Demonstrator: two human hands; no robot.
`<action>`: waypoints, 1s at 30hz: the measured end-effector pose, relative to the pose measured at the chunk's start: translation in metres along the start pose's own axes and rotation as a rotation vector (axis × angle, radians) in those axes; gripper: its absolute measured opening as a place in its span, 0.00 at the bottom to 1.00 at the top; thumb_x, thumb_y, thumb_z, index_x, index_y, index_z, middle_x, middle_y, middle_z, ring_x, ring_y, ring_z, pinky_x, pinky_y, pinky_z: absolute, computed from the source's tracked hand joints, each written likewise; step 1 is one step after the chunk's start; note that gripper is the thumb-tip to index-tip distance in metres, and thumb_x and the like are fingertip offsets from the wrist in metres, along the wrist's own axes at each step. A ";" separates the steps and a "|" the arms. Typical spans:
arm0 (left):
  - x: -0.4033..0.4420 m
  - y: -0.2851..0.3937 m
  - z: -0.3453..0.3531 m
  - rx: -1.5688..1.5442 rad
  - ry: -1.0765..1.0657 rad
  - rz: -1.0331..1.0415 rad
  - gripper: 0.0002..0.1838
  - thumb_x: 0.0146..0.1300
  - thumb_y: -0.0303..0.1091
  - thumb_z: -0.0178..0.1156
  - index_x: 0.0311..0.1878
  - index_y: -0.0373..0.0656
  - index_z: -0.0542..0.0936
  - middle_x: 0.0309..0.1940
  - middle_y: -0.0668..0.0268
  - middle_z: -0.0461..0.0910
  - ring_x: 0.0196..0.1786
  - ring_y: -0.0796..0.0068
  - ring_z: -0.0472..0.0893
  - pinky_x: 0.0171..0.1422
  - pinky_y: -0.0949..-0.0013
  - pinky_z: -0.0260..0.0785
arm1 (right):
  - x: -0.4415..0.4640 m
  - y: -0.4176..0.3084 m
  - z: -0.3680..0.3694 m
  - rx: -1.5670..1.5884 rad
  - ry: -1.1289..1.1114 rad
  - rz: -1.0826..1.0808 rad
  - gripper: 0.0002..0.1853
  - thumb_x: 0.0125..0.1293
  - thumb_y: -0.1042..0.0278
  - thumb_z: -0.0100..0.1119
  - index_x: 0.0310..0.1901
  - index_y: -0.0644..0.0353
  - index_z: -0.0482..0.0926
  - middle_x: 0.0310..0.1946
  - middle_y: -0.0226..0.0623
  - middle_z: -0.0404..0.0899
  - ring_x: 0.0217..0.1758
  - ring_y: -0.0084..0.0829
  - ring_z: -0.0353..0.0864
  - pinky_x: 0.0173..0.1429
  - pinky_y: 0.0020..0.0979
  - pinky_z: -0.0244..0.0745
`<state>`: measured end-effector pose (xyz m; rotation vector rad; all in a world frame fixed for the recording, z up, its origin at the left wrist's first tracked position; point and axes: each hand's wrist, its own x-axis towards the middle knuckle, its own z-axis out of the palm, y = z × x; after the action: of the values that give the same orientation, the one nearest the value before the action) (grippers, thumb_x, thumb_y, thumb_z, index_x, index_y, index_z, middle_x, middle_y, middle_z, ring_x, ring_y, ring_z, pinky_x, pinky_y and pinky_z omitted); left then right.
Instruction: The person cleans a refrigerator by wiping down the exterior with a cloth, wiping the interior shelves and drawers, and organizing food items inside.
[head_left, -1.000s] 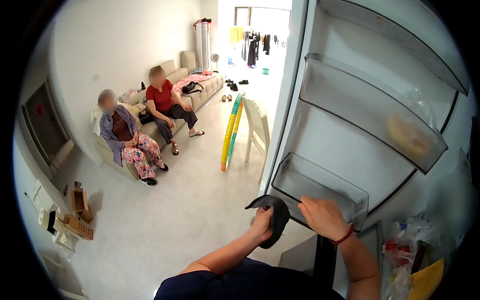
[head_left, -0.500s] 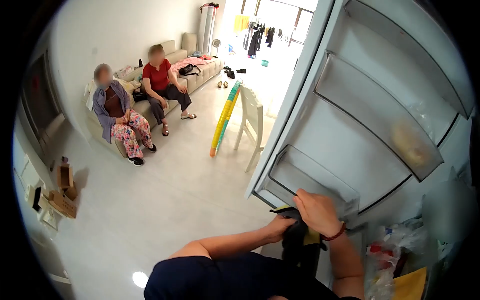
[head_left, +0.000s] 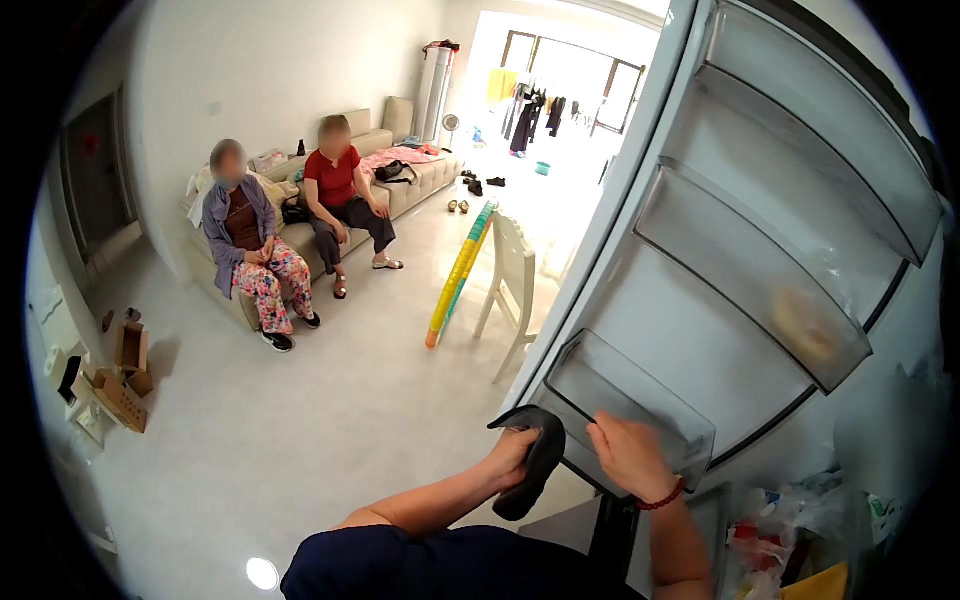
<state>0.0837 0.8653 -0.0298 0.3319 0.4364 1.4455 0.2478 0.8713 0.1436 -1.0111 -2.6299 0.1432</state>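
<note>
My left hand (head_left: 512,455) is closed round a black, bendy curved thing (head_left: 545,462), which may be a glove; its exact kind is not clear. One end flares out over the fingers and the other hangs below. To its right, my right hand (head_left: 632,457) has its fingers curled in front of the lowest clear bin (head_left: 640,390) of an open fridge door (head_left: 720,330). It is slightly blurred, and what it holds, if anything, is hidden. A red beaded bracelet (head_left: 662,497) circles that wrist.
Plastic bags (head_left: 790,510) fill the compartment at lower right. A white chair (head_left: 510,280) and a yellow-green hoop (head_left: 460,275) stand beyond the door. Two people sit on a beige sofa (head_left: 425,185) at the back. Cardboard boxes (head_left: 122,398) lie at left.
My hands have moved apart: the left has gone left with the black thing, while the right stays by the bin. Yellow parts seen earlier on the black thing no longer show. The view has shifted.
</note>
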 end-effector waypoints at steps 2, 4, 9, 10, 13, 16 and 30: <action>0.005 0.009 -0.002 -0.039 -0.020 0.035 0.03 0.64 0.28 0.58 0.41 0.43 0.78 0.34 0.63 0.82 0.34 0.70 0.82 0.36 0.65 0.78 | 0.001 0.003 0.002 -0.004 0.005 0.008 0.11 0.70 0.63 0.51 0.33 0.62 0.70 0.23 0.48 0.76 0.29 0.53 0.76 0.31 0.47 0.68; 0.004 0.014 -0.005 -0.045 -0.031 0.005 0.05 0.64 0.25 0.56 0.42 0.43 0.79 0.37 0.64 0.82 0.36 0.72 0.82 0.38 0.66 0.77 | -0.001 0.002 0.003 -0.012 0.012 0.013 0.11 0.70 0.63 0.51 0.32 0.61 0.70 0.23 0.47 0.76 0.28 0.52 0.76 0.30 0.47 0.68; -0.002 -0.025 0.005 0.007 -0.088 0.003 0.08 0.64 0.24 0.55 0.44 0.42 0.79 0.38 0.68 0.82 0.39 0.74 0.81 0.44 0.70 0.75 | 0.001 -0.003 -0.002 -0.074 -0.022 0.032 0.11 0.70 0.64 0.52 0.32 0.61 0.70 0.21 0.47 0.76 0.26 0.52 0.76 0.29 0.47 0.67; -0.004 -0.032 0.007 0.050 -0.066 -0.078 0.09 0.63 0.23 0.55 0.45 0.42 0.79 0.38 0.67 0.82 0.39 0.74 0.81 0.44 0.69 0.75 | 0.000 -0.004 -0.002 -0.076 -0.007 0.026 0.11 0.70 0.64 0.52 0.31 0.61 0.70 0.21 0.46 0.76 0.26 0.51 0.76 0.29 0.46 0.68; -0.007 -0.058 0.020 0.104 -0.125 -0.172 0.12 0.60 0.22 0.54 0.46 0.41 0.79 0.38 0.67 0.82 0.39 0.74 0.80 0.44 0.69 0.74 | 0.000 -0.002 0.001 -0.062 0.066 -0.043 0.11 0.69 0.64 0.53 0.31 0.61 0.70 0.21 0.45 0.76 0.27 0.50 0.77 0.30 0.46 0.68; -0.009 -0.057 0.030 0.166 -0.094 -0.172 0.14 0.56 0.20 0.54 0.47 0.39 0.78 0.40 0.65 0.81 0.41 0.71 0.80 0.45 0.67 0.74 | 0.001 -0.003 0.000 -0.063 0.045 -0.037 0.11 0.69 0.65 0.53 0.31 0.61 0.70 0.22 0.45 0.77 0.27 0.49 0.77 0.30 0.45 0.69; -0.006 -0.022 0.006 0.190 -0.009 -0.080 0.10 0.62 0.22 0.54 0.45 0.37 0.79 0.37 0.64 0.82 0.36 0.72 0.81 0.41 0.68 0.75 | -0.003 -0.004 -0.002 -0.007 0.093 -0.038 0.11 0.68 0.65 0.54 0.30 0.61 0.70 0.20 0.45 0.75 0.25 0.50 0.76 0.27 0.46 0.67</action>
<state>0.1060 0.8570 -0.0342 0.4680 0.5752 1.3266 0.2477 0.8661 0.1458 -0.9457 -2.5654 0.0770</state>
